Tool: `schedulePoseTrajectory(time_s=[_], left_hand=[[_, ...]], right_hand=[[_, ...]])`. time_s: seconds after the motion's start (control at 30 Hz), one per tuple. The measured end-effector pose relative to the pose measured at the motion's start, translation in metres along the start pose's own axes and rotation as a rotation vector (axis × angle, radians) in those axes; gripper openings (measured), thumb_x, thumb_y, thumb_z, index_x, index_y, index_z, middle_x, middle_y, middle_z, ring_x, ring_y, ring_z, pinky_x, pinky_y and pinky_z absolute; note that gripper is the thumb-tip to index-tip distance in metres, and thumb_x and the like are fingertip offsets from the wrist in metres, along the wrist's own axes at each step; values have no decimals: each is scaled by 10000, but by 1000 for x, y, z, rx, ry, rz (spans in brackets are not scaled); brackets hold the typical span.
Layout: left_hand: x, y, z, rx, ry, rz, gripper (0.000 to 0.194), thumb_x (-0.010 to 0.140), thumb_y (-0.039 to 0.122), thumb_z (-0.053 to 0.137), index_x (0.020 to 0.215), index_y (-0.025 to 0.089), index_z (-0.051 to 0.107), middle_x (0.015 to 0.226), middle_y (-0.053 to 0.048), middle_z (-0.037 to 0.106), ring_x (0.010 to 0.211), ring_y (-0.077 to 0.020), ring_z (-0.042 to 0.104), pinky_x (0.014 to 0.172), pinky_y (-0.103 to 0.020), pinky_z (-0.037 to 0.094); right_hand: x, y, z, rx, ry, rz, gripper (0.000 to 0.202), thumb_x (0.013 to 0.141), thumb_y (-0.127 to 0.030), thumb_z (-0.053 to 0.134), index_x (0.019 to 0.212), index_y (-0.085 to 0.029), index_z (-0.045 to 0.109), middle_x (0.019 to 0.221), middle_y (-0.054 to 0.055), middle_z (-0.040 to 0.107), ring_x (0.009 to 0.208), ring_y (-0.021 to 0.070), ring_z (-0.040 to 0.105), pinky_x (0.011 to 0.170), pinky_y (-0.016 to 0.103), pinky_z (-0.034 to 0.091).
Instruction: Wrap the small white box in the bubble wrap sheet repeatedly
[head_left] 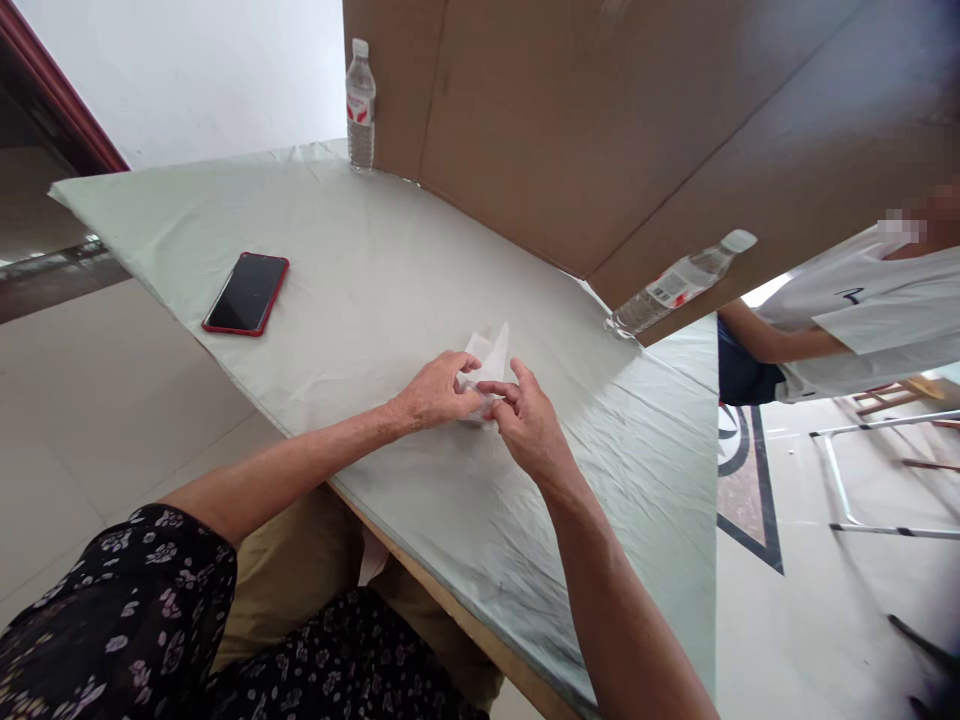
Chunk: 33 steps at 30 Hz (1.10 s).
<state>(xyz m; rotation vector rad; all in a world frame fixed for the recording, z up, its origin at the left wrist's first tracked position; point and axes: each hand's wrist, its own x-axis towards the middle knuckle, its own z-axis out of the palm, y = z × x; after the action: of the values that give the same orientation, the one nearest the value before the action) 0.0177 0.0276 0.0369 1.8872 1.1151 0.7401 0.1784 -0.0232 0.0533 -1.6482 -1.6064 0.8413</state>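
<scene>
Paper [487, 362], a small white folded piece, sits between the two hands near the middle of the tabletop [360, 290], one pointed corner sticking up beyond the fingertips. The left hand [436, 392] pinches its left side and the right hand [529, 425] pinches its right side, thumbs and forefingers closed on it, the hands close together and almost touching. A red-edged phone [247, 293] lies well apart toward the left edge, one water bottle [361, 104] stands at the far corner against the cardboard panel [600, 130], and another bottle [679, 283] lies tilted at the panel's right end.
</scene>
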Motion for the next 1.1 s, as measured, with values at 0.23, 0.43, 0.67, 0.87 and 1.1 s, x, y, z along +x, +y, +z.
schedulePoseTrajectory(time_s=[0.23,0.43,0.67,0.87,1.1], left_hand=[[7,6,15,115,88,31,121,750,225,661,720,189,549,904,-23,586,705,-130,558,720,-308,510],[7,0,20,108,101,84,115,725,116,620,712,187,531,829,-12,559,723,-132,541,715,-286,493],[4,-5,24,106,118,148,109,753,119,596,729,188,514,886,-19,552,670,-107,500,666,-260,482],[-1,-6,27,189,154,180,183,789,158,573,969,188,575,1098,-68,587,634,-99,516,644,-273,506],[-2,-3,23,402,76,343,239,871,134,487,1058,185,627,1240,-110,645,912,-198,655,824,-340,536]], right_hand=[[5,0,-12,-11,-122,-19,713,800,-151,452,1506,-180,347,1217,129,730,629,155,683,789,408,572],[21,15,-24,212,15,94,647,791,-311,568,1399,-125,445,1094,134,747,616,139,659,557,285,502],[59,42,-29,221,92,393,732,692,-339,750,1330,-78,501,940,131,723,659,189,661,418,252,457],[93,39,-16,225,-9,324,573,661,-369,785,1154,-137,606,613,-25,593,475,129,508,351,230,341],[102,38,-14,251,-127,230,209,626,-340,735,700,-180,623,526,-70,487,429,64,360,379,216,263]])
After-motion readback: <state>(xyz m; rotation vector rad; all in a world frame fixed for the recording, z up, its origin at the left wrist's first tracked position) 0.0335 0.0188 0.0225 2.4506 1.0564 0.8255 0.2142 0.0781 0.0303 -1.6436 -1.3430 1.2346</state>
